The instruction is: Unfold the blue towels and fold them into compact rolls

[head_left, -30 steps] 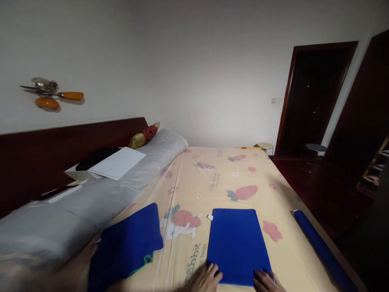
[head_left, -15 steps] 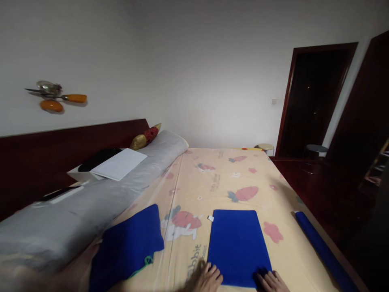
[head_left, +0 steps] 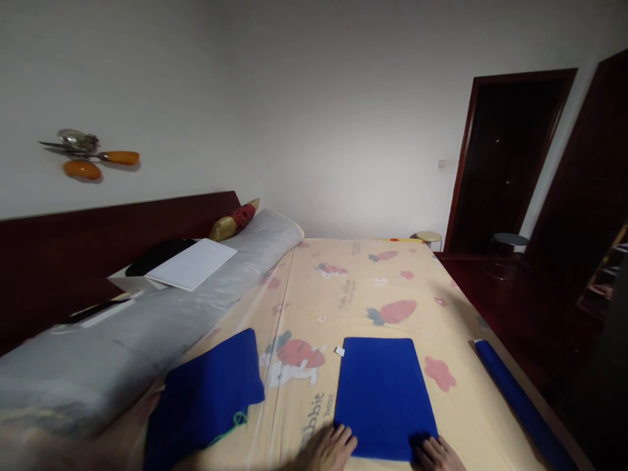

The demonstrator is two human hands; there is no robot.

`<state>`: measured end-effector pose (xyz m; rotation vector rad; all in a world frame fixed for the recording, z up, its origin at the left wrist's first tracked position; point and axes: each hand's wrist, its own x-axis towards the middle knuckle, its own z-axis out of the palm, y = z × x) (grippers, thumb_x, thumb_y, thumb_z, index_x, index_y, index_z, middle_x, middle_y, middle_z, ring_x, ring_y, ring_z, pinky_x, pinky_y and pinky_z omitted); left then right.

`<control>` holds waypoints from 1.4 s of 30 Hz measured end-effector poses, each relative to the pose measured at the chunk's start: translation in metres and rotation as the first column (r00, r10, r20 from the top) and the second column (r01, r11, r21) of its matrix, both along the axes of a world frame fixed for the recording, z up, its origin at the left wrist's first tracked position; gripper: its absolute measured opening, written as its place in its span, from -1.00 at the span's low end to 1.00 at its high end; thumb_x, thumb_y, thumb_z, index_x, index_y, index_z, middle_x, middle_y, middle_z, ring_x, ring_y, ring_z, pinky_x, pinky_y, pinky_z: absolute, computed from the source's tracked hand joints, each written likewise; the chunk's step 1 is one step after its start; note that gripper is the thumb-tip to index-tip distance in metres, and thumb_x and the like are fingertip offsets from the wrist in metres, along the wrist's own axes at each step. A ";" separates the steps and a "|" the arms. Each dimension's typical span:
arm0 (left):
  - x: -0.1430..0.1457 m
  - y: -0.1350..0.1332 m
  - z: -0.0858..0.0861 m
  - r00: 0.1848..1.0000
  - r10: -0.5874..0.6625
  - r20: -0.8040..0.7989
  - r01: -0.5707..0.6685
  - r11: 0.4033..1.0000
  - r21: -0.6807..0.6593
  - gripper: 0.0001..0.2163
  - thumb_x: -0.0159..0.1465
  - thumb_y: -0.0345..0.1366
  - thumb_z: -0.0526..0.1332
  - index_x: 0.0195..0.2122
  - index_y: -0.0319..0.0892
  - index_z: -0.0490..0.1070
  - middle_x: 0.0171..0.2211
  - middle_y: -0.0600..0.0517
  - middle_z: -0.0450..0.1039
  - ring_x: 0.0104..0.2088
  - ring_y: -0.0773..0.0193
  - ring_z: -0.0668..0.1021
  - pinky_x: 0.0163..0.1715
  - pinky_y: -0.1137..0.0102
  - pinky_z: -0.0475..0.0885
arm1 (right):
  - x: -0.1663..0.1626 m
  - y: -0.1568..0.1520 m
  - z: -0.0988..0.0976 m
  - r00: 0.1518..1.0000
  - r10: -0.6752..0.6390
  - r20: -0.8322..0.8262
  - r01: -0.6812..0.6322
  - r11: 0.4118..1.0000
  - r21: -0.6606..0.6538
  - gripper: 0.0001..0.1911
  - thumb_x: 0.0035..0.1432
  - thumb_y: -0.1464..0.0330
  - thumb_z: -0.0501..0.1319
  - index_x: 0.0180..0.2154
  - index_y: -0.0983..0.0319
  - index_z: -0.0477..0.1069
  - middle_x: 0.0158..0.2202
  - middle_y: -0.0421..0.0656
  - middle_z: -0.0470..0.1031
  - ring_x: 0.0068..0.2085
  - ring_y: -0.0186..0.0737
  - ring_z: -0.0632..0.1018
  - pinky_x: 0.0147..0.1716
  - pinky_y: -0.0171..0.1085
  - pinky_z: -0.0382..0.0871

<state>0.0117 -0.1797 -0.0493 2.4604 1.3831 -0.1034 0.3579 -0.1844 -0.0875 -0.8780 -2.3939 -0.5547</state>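
A flat blue rectangle of folded cloth [head_left: 385, 392] lies on the bed, a small white tag [head_left: 339, 351] sticking out at its left edge. At its near left corner, my left hand [head_left: 334, 449] has bent fingers closed on the edge. My right hand [head_left: 439, 453] grips the near right corner the same way; both thumbs are hard to see. Left of the cloth rests a blue drawstring bag [head_left: 210, 386], with a green cord [head_left: 239, 418] at its near edge.
A patterned sheet [head_left: 363, 281] covers the bed. Along the right edge lies a long blue roll [head_left: 520, 399]. Grey plastic-wrapped bedding [head_left: 196, 314] runs along the dark headboard [head_left: 98, 229], with a white box lid [head_left: 193, 265] on it. Two stools, one pale [head_left: 428, 237], stand by the far wall.
Almost nothing differs. Both hands stay at the near corners of the folded cloth, and the near edge sits very slightly higher in view.
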 end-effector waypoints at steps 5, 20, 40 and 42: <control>-0.006 0.002 0.026 0.987 0.154 0.053 -0.156 0.987 0.030 -0.63 0.06 -0.51 0.09 -0.17 0.03 0.44 -0.10 0.08 0.46 0.01 0.16 0.41 0.08 0.26 0.24 | 0.003 0.003 0.006 0.999 -0.013 0.037 0.009 0.996 0.089 -0.75 0.30 0.26 0.00 -0.20 0.13 0.42 -0.39 -0.25 0.54 -0.38 -0.24 0.49 -0.25 -0.25 0.23; -0.022 0.015 0.034 0.963 0.257 0.077 -0.249 0.963 -0.104 -0.71 -0.09 -0.48 0.18 -0.36 -0.01 0.47 -0.31 0.15 0.52 -0.19 0.20 0.47 -0.07 0.30 0.29 | -0.005 0.000 0.007 0.944 -0.324 -0.059 0.190 0.683 -0.706 -0.84 -0.08 0.35 0.11 -0.38 0.16 0.41 -0.37 -0.18 0.53 -0.31 -0.19 0.51 -0.27 -0.27 0.27; -0.031 0.022 0.011 0.925 0.353 0.142 -0.346 0.935 -0.070 -0.78 -0.01 -0.46 0.15 -0.34 -0.08 0.44 -0.29 0.09 0.49 -0.15 0.21 0.46 -0.05 0.30 0.28 | 0.024 0.013 -0.011 0.894 -0.446 0.050 0.391 0.719 -0.575 -0.65 -0.04 0.43 0.10 -0.18 0.15 0.49 -0.18 -0.04 0.60 -0.20 -0.02 0.58 -0.22 -0.15 0.36; -0.021 0.016 0.009 0.923 0.357 0.145 -0.361 0.933 -0.003 -0.68 0.02 -0.52 0.08 -0.23 -0.07 0.43 -0.12 0.05 0.45 0.02 0.14 0.38 0.09 0.20 0.17 | 0.020 0.015 -0.017 0.907 -0.421 0.031 0.381 0.785 -0.489 -0.60 -0.04 0.50 0.07 -0.15 0.17 0.49 -0.14 0.00 0.59 -0.16 0.00 0.57 -0.20 -0.12 0.35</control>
